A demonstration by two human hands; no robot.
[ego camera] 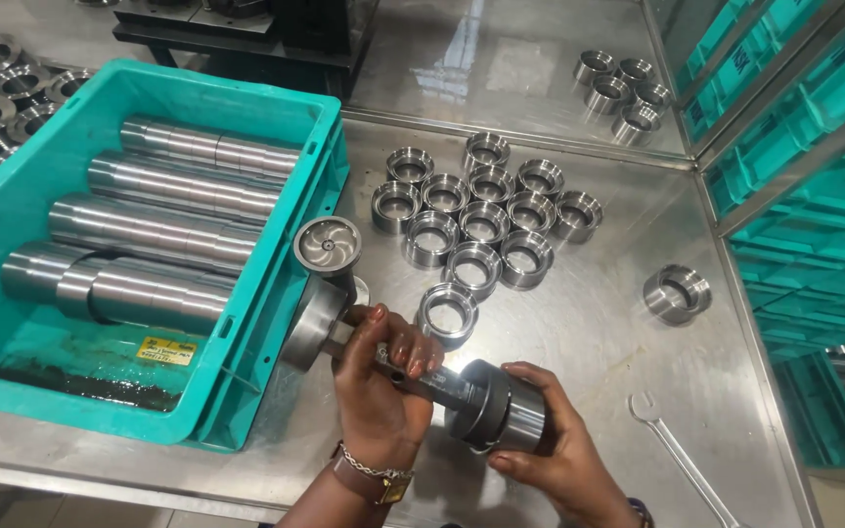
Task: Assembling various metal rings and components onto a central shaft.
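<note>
Between my two hands, low in the middle of the frame, lies the steel shaft (pixel 413 376), held just above the counter (pixel 599 332). Its long axis slants from the wide round flange (pixel 310 323) at its upper-left end down to the lower right, where a steel ring sleeve (pixel 499 406) sits around it. My left hand (pixel 378 386) is clenched around the middle of the shaft, fingers curled over the top; my right hand (pixel 559 445) cups the sleeve from below and from the right, so it is the nearer one to that end. The flange end points at the wall of the teal crate (pixel 266 332), which holds more long steel cylinders (pixel 163 220) lying side by side. Farther up the counter stands a cluster of loose rings (pixel 481 215), with one ring (pixel 677 293) apart at the right and a wrench (pixel 682 460) lying near my right hand.
</note>
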